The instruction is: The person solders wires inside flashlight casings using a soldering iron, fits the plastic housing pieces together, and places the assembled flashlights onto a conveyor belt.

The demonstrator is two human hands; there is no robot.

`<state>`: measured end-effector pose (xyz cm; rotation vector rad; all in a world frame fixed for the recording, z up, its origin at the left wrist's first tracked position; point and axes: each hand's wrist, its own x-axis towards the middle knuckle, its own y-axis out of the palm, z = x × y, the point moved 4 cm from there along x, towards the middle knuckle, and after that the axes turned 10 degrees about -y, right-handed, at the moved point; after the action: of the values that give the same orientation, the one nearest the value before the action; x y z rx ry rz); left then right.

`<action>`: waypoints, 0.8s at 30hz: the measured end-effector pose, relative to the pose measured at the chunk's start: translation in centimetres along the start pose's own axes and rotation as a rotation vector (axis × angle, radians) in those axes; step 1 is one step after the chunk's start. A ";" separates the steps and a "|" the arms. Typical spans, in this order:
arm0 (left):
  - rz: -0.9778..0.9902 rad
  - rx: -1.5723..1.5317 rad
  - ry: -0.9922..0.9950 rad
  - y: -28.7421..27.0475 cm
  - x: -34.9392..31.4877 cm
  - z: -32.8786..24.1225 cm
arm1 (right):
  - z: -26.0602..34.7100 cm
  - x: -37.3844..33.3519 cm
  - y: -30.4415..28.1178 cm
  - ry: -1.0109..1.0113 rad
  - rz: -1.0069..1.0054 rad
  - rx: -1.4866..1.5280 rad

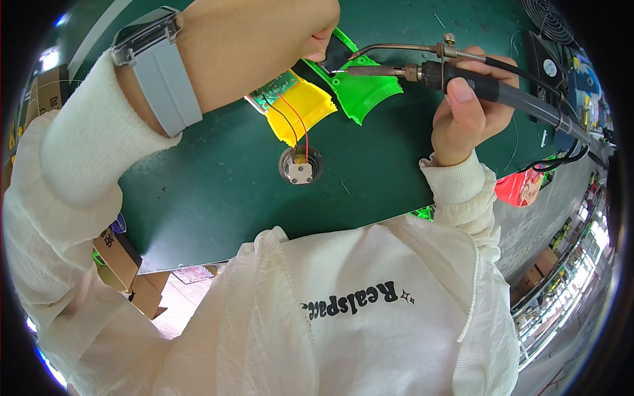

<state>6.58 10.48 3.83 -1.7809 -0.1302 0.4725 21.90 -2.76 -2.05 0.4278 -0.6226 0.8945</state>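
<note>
My right hand grips a soldering iron with a thin metal feed tube clamped along its top. The iron's tip points left, over the green plastic shell and a dark part inside it. My left hand bends down beside that shell with curled fingers; what they pinch, if anything, is hidden. Below it lies a yellow plastic shell bearing a green circuit board. From the board, a red wire and a black one run to a small whitish block on a round, clear-looking piece.
The dark green tabletop carries small scraps. A black box and a round fan grille stand at the far right, near cables. A red container sits beyond the right edge. Cardboard boxes stand below the left edge.
</note>
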 end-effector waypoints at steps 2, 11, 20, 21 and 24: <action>0.012 0.026 -0.021 -0.1 -0.3 0.0 | 0.0 0.0 0.1 -0.001 0.019 0.020; 0.010 -0.049 -0.002 -0.2 0.0 0.3 | 0.1 -0.6 0.6 -0.013 0.070 -0.050; -0.047 -0.030 -0.022 -0.7 -0.2 -0.5 | 0.3 -0.6 0.7 0.001 0.049 -0.055; -0.045 -0.026 -0.017 -0.8 -0.2 -0.5 | 0.3 -0.6 0.7 -0.001 0.041 -0.075; -0.015 -0.022 -0.006 -0.7 -0.3 -0.3 | 0.2 -0.7 0.7 0.002 0.052 -0.037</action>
<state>6.58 10.28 4.61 -1.7989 -0.1537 0.4670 20.91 -2.87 -2.25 0.3789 -0.6503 0.9309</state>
